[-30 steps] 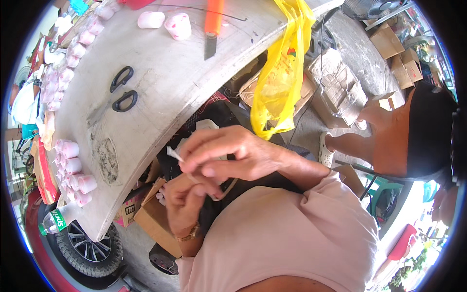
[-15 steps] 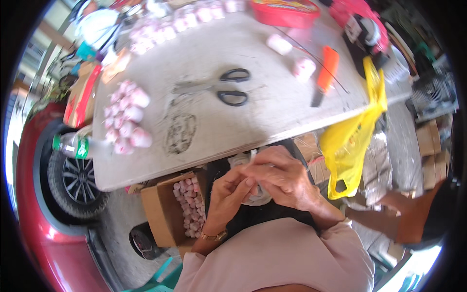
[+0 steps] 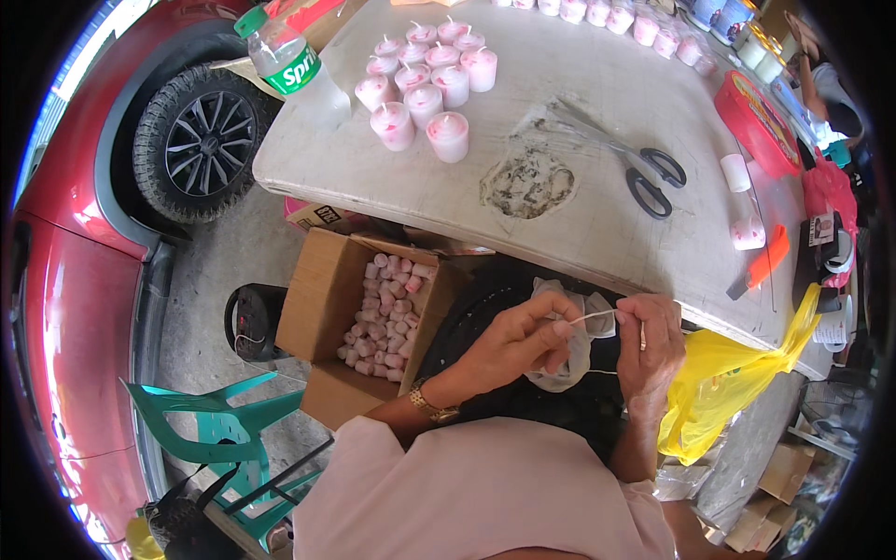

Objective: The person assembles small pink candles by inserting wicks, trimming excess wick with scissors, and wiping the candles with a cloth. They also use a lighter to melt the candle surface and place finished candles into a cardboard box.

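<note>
Over my lap, a thin white string like a candle wick (image 3: pixel 595 315) is stretched between my two hands. My left hand (image 3: pixel 511 343) pinches one part of it between thumb and fingers. The fingers of my right hand (image 3: pixel 651 343) are closed on the other end. Below them a crumpled whitish plastic bag (image 3: pixel 558 375) lies on my dark-clothed lap, and another bit of string shows beside it. On the table, beyond my left hand, stands a group of pink-and-white candles (image 3: pixel 424 105) with wicks on top. Many similar pieces (image 3: pixel 378 322) fill an open cardboard box (image 3: pixel 313 303) at my left.
Black-handled scissors (image 3: pixel 646 179) lie on the white table (image 3: pixel 392 191). Farther right are an orange-handled knife (image 3: pixel 767 258), two candle pieces and a red tub (image 3: pixel 754 123). A yellow bag (image 3: pixel 709 392) hangs at the right edge. A bottle (image 3: pixel 285 61), green chair (image 3: pixel 219 420) and red car (image 3: pixel 93 308) stand left.
The view has swung left. My hands, close together before, are now apart with the white string drawn out between them.
</note>
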Demonstrator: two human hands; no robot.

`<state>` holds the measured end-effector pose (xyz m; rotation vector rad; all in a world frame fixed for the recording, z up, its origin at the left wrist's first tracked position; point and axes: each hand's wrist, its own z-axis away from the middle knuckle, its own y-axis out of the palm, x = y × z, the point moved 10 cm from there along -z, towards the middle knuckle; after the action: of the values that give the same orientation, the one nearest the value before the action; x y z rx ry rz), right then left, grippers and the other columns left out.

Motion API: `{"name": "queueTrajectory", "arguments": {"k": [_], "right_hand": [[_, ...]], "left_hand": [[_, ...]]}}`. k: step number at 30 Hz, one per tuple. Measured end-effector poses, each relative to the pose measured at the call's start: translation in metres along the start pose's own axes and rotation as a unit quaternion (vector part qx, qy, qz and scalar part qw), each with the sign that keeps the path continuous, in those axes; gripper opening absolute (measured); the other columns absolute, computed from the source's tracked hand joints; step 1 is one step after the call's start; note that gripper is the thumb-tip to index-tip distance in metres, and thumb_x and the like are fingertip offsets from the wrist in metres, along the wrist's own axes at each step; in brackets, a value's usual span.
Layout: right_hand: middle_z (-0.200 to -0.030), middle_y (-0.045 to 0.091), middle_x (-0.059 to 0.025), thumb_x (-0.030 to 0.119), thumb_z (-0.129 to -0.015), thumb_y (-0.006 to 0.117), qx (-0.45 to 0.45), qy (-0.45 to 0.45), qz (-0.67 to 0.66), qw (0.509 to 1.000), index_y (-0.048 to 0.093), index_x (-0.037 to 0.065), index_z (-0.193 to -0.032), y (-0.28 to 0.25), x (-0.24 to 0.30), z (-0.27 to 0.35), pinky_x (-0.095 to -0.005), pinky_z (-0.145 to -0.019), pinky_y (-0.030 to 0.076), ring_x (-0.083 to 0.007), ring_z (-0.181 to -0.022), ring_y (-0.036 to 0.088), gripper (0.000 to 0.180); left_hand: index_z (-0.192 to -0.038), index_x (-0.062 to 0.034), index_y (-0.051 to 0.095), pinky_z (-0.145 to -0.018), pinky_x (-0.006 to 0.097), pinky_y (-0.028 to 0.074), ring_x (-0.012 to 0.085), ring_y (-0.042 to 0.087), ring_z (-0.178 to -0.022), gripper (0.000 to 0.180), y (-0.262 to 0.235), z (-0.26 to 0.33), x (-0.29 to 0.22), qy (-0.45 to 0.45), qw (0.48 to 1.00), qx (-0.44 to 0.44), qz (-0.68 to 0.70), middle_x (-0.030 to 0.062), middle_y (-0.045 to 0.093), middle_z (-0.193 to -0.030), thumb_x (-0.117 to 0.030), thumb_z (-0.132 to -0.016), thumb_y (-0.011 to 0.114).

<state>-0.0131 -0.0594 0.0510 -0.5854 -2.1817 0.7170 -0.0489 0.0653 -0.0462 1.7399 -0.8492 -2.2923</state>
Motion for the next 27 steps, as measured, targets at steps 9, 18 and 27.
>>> {"name": "queueTrajectory", "arguments": {"k": [9, 18, 27], "right_hand": [[-0.072, 0.053, -0.0058, 0.000, -0.074, 0.063, 0.040, -0.128, 0.021, 0.991, 0.060, 0.006, -0.082, 0.022, 0.045, 0.008, -0.0382, -0.064, 0.039, -0.0254, -0.066, 0.053, 0.011], [-0.077, 0.057, -0.0073, 0.003, -0.079, 0.069, 0.077, -0.006, -0.149, 0.986, 0.060, 0.004, -0.085, 0.022, 0.013, 0.009, -0.0342, -0.064, 0.042, -0.0245, -0.068, 0.054, 0.011], [-0.088, 0.064, -0.0078, -0.008, -0.077, 0.070, 0.029, 0.101, -0.279, 0.954, 0.061, 0.002, -0.095, 0.034, -0.010, 0.020, -0.0266, -0.073, 0.050, -0.0169, -0.079, 0.062, 0.022]], "left_hand": [[-0.111, -0.0048, 0.069, -0.095, 0.031, 0.048, 0.0050, 0.048, -0.056, 0.020, -0.007, -0.001, 0.002, 0.017, 0.987, -0.043, 0.152, 0.0019, 0.063, -0.074, -0.009, -0.096, 0.057], [-0.096, -0.0047, 0.074, -0.112, 0.045, 0.031, 0.0097, 0.062, -0.074, 0.012, 0.002, 0.006, -0.052, 0.209, 0.893, -0.093, -0.388, 0.0051, 0.069, -0.086, -0.005, -0.085, 0.069], [-0.092, -0.0011, 0.074, -0.107, 0.032, 0.031, 0.0112, 0.063, -0.082, 0.010, -0.019, 0.003, -0.017, 0.053, 0.983, -0.144, -0.100, 0.0051, 0.070, -0.091, -0.008, -0.086, 0.071]]}}
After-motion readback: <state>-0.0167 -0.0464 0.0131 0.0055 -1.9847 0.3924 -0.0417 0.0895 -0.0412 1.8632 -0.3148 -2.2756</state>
